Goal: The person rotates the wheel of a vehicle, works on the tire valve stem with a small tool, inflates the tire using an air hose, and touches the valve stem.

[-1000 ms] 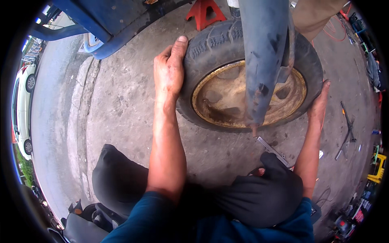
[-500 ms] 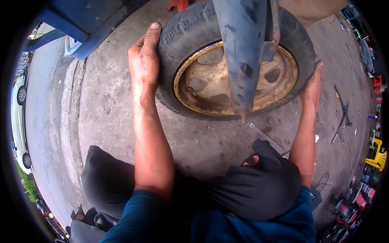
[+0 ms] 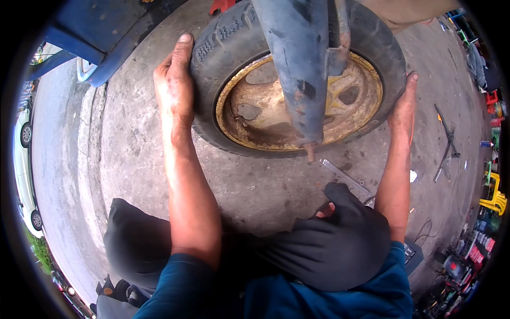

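Black-trousered knees were seen nearest. Past them, a slim metal bar was laid on the concrete floor. Beyond, a rusty spoked wheel with its black tyre was clasped between the left hand and right hand, thumbs raised, most fingers seemingly hidden behind the tread; its face was crossed by a grey tube. Far left, a white car was glimpsed

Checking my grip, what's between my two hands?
In the head view, the wheel lies between your left hand and right hand, with a blue-grey tube crossing in front.
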The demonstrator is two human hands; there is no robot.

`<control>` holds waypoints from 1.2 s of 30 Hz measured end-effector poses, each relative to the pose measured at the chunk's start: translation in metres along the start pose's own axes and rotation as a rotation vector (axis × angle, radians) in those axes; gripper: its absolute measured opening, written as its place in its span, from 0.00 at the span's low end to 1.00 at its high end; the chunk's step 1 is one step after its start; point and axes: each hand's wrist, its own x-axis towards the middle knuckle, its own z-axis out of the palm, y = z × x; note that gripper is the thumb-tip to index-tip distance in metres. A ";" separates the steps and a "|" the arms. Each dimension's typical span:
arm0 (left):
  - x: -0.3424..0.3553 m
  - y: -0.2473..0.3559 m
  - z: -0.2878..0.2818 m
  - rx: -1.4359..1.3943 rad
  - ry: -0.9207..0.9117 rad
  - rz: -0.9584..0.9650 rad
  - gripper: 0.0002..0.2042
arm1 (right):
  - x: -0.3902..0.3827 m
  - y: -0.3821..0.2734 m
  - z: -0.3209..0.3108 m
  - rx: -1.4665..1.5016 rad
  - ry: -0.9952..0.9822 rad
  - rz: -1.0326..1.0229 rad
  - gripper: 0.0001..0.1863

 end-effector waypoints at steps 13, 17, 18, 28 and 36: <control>0.002 -0.003 -0.006 0.053 -0.043 -0.038 0.28 | -0.031 -0.017 0.003 -0.112 -0.026 -0.054 0.37; 0.005 -0.013 0.000 -0.069 -0.139 -0.068 0.25 | -0.083 0.045 -0.048 -0.792 -0.002 -0.234 0.30; 0.003 -0.015 0.001 -0.208 -0.217 -0.128 0.23 | -0.107 0.041 -0.048 -0.695 0.020 -0.078 0.32; 0.048 -0.036 -0.042 0.234 -0.087 0.072 0.25 | -0.407 0.072 -0.156 -0.763 0.490 0.509 0.17; 0.046 -0.009 -0.032 0.324 -0.064 0.202 0.24 | -0.317 0.081 -0.160 -1.239 0.272 0.223 0.14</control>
